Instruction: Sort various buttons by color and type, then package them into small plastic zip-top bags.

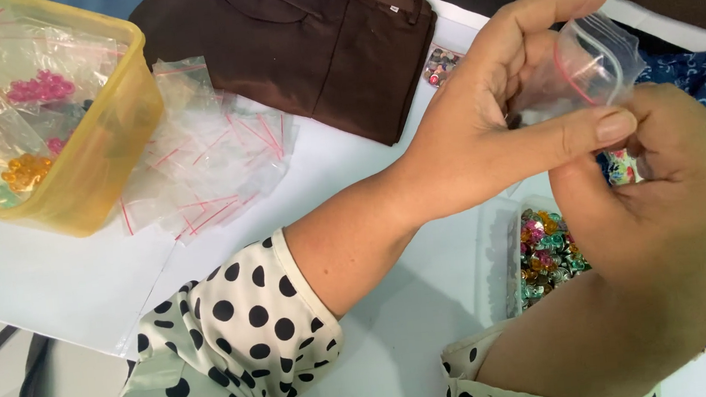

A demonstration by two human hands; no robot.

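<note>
A white table (50, 279) carries folded brown cloth (303, 39), a yellow tub (120, 152) of bagged beads, and a heap of empty zip bags (211, 160). Above a clear tray of coloured beads (544, 258), the left hand (484, 125) and right hand (672, 194) each pinch a small zip bag (599, 62), both in a closed grip.

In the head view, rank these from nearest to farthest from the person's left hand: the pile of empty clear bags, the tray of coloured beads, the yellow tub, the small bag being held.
1. Small bag, held in the left hand.
2. Tray of coloured beads, just below the hands.
3. Pile of empty clear bags, to the left.
4. Yellow tub, far left.
</note>
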